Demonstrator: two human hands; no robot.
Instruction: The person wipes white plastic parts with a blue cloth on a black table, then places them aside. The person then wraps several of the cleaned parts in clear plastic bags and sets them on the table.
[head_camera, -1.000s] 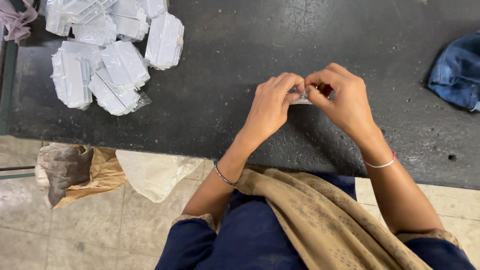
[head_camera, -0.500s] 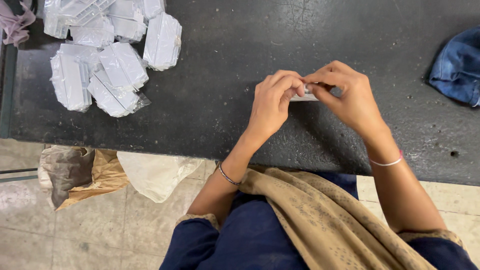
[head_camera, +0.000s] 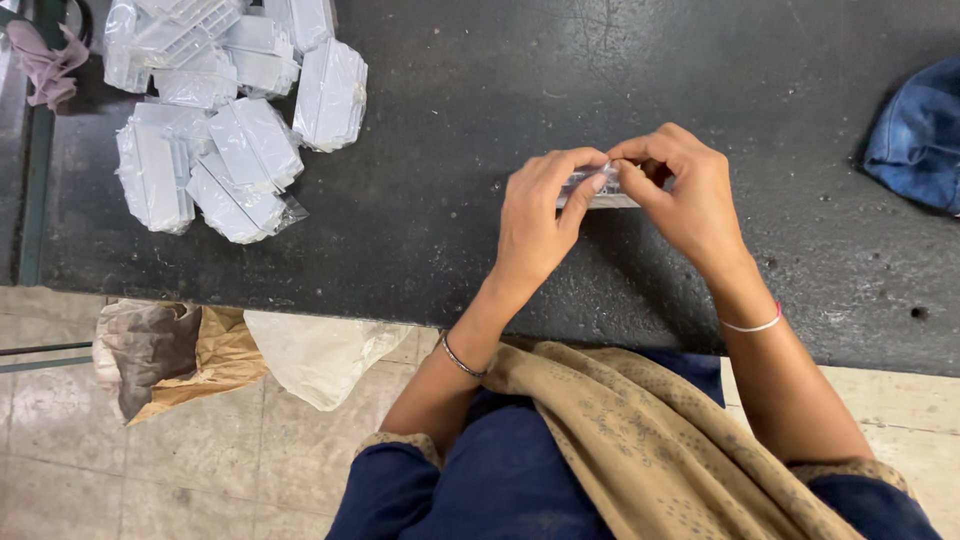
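Packing workshop: rough black workbench (head_camera: 450, 150), heaped plastic-wrapped white parts (head_camera: 215, 120).

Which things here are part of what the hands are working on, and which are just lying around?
In use: left hand and right hand pinching a small clear packet; heap of wrapped white packets on the dark table.

Lying about: blue cloth, pink rag, bags on floor.

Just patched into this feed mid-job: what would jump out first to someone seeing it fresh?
First, the two hands meeting over the middle of the dark table: the left hand and right hand pinch a small clear-wrapped packet between their fingertips. Next, the heap of white plastic-wrapped packs at the table's far left corner. A blue cloth lies at the right edge.
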